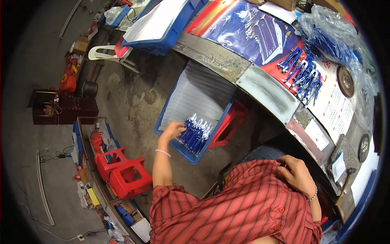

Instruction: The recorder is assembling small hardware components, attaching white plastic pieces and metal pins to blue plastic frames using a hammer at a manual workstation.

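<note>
A blue plastic crate (pixel 191 158), lined with a pale foam sheet (pixel 199 87), stands left of the workbench. At its near end lies a row of blue corded pieces with white ends (pixel 196 134). My left hand (pixel 174 130) reaches over the crate's left rim, its fingers pinched together at the left end of the row, apparently on one piece; the fingertips partly hide it. My right hand (pixel 297 174) hangs in front of my red striped shirt, near the bench edge, fingers loosely bent and thumb apart. Nothing shows in it.
More blue corded pieces (pixel 302 77) lie on the poster-covered workbench (pixel 268 91), beside clear plastic bags (pixel 333 36) and a round metal disc (pixel 345 81). A red stool (pixel 229 122) is beside the crate. Red stools (pixel 130 177) and a white chair (pixel 107 53) stand left; another blue crate (pixel 160 46) is beyond.
</note>
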Motion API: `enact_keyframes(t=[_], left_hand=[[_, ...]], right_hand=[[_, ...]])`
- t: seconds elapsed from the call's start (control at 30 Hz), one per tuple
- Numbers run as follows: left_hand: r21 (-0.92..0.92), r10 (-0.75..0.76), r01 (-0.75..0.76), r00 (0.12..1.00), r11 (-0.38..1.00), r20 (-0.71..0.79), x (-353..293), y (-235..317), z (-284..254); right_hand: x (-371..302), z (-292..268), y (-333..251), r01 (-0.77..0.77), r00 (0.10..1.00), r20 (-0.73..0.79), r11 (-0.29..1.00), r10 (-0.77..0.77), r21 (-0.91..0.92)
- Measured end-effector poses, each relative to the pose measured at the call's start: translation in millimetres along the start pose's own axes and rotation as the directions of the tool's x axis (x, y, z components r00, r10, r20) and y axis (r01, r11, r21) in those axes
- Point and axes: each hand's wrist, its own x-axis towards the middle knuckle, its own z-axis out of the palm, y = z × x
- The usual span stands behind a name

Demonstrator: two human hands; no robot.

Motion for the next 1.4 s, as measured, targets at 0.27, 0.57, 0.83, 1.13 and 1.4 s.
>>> enact_keyframes(t=[0.27,0.57,0.83,1.13,1.4], left_hand=[[-0.076,-0.022,0.018,0.999,0.997,-0.042,3,-4,3],[0.492,0.202,-0.09,0.963,0.866,-0.18,-9,36,1],[0.474,0.606,-0.439,0.74,0.763,-0.291,-37,209,24],[0.194,0.884,-0.862,0.455,0.467,-0.107,23,409,122],[0.669,0.944,-0.683,0.319,0.293,-0.087,69,469,170]], right_hand=[[4,6,10,0.049,0.998,0.039,0.997,-0.046,-0.057],[4,0,20,0.069,0.997,0.036,0.992,-0.065,-0.109],[0,0,36,0.126,0.991,0.07,0.983,-0.117,-0.135],[-38,-12,50,0.029,0.989,-0.139,0.994,-0.043,-0.103],[-78,-10,63,-0.101,0.963,-0.25,0.995,0.102,0.018]])
